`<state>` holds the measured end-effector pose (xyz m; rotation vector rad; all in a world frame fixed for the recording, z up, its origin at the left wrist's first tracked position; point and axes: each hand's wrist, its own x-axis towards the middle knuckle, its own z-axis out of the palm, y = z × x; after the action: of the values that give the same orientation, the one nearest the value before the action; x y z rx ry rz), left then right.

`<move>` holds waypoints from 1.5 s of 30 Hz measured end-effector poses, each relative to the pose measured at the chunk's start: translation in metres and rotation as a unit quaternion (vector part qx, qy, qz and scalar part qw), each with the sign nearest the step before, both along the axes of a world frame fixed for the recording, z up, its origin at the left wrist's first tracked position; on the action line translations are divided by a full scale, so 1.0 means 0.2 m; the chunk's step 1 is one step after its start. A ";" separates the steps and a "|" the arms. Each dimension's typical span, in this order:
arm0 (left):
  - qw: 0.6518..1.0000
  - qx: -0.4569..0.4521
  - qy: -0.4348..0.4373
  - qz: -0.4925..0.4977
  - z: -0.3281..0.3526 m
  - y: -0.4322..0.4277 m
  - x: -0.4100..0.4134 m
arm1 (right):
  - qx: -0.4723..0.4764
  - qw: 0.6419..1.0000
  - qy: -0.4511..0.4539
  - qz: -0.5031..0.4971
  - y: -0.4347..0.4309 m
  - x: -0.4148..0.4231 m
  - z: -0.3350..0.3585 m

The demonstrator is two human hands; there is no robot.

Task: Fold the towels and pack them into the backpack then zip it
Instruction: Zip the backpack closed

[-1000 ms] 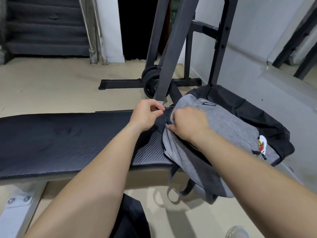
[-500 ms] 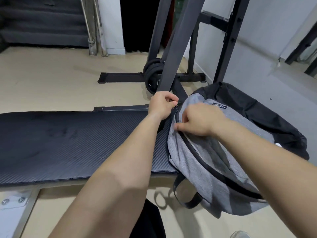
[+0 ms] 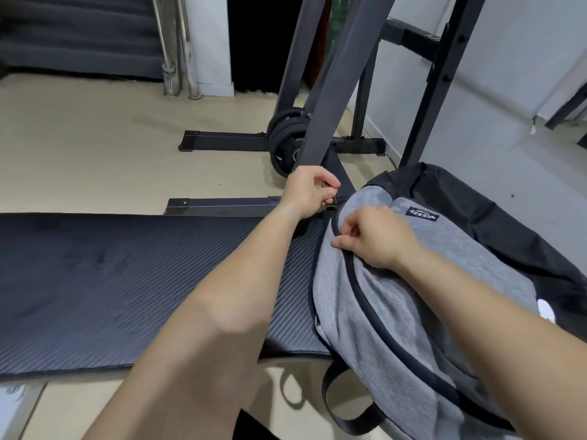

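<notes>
Nearest me, the grey backpack (image 3: 409,319) hangs off the tabletop's (image 3: 127,281) 3 o'clock end, its long axis running from 5 o'clock up to 11. The zipper track (image 3: 359,290) looks closed along that line. My right hand (image 3: 378,239) pinches fabric beside the track. At its 11 o'clock, farther out, my left hand (image 3: 309,193) pinches the zipper pull (image 3: 332,203) at the bag's top. No towels show, so I judge them packed.

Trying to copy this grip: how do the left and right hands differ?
The left hand pinches the zipper pull at the top of the backpack; the right hand pinches fabric beside the zipper track. The left hand is beside the backpack; the right hand rests on it. Both are curled.
</notes>
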<state>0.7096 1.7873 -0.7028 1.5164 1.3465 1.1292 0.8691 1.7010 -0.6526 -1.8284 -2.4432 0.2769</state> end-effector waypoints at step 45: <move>0.908 -0.098 0.407 0.006 0.35 -0.76 0.24 | 0.022 0.993 -0.048 -0.103 -0.56 0.69 0.15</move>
<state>0.7574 1.6352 -0.6334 1.9076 1.9355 0.3108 1.0077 1.5886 -0.6219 -2.0986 -2.2729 0.1228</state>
